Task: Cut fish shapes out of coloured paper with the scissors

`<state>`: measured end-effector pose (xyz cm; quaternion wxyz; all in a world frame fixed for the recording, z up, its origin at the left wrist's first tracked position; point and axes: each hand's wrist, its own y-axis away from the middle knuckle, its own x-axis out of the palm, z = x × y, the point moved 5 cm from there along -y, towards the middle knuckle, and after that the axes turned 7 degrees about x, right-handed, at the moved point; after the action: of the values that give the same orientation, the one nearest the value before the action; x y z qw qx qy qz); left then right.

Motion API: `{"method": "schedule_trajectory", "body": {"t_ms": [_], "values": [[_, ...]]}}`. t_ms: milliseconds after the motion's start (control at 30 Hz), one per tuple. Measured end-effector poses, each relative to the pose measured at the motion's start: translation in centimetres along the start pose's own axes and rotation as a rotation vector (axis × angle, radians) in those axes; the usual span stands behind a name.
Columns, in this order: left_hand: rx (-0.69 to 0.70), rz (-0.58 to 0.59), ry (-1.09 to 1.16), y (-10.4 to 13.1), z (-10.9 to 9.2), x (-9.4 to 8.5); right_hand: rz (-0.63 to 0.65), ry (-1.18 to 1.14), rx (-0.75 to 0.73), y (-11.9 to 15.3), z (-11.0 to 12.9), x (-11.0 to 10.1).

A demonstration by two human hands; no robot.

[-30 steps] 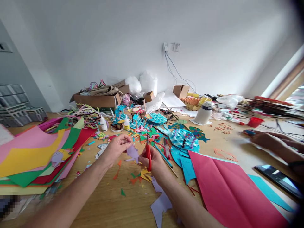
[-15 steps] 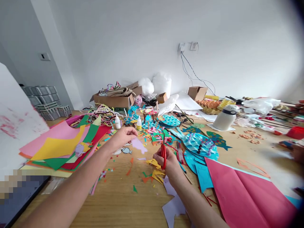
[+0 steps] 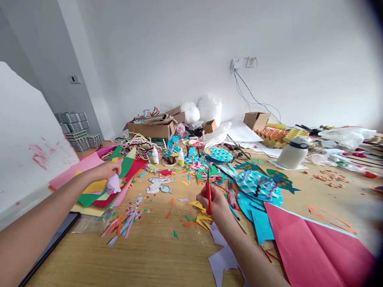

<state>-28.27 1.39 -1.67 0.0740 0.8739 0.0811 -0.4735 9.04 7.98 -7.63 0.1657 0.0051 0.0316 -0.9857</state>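
Observation:
My left hand (image 3: pixel 109 170) is pinched above the stack of coloured paper (image 3: pixel 136 169) on the left side of the table. A lavender paper cutout (image 3: pixel 113 184) hangs at its fingertips, over or against the top sheets; whether it touches them I cannot tell. In my right hand (image 3: pixel 219 201) is a pair of scissors (image 3: pixel 208 195) with red handles, its blades upright and looking closed. Under my right forearm lie lavender paper scraps (image 3: pixel 223 261). Yellow paper offcuts (image 3: pixel 203 221) are scattered just left of the right hand.
White fish cutouts (image 3: pixel 158 185) and thin paper strips (image 3: pixel 127 221) lie mid-table. Glue bottles (image 3: pixel 155 155) stand behind them. Blue paper crafts (image 3: pixel 254 185), a folded pink sheet (image 3: pixel 317 247) and a bottle (image 3: pixel 293 153) are at right. A dark-edged tablet (image 3: pixel 55 243) sits front left.
My left hand has moved left with the lavender cutout, from mid-table to the coloured paper stack. My right hand still holds the scissors in about the same place. The view has shifted slightly left.

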Motion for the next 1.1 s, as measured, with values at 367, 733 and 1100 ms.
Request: {"method": "schedule_trajectory", "body": {"t_ms": [367, 733, 1100], "values": [[0.279, -0.209, -0.144, 2.3, -4.4, 1.2, -0.049, 0.044, -0.113, 1.2, 2.5, -0.5], [1.042, 0.241, -0.335, 10.8, -21.2, 16.6, -0.239, 0.102, -0.387, 6.8, 12.0, -4.6], [1.246, 0.388, -0.331, 13.1, -21.3, 24.2, 0.027, 0.589, -0.065, 15.7, 6.4, -5.7]]}}
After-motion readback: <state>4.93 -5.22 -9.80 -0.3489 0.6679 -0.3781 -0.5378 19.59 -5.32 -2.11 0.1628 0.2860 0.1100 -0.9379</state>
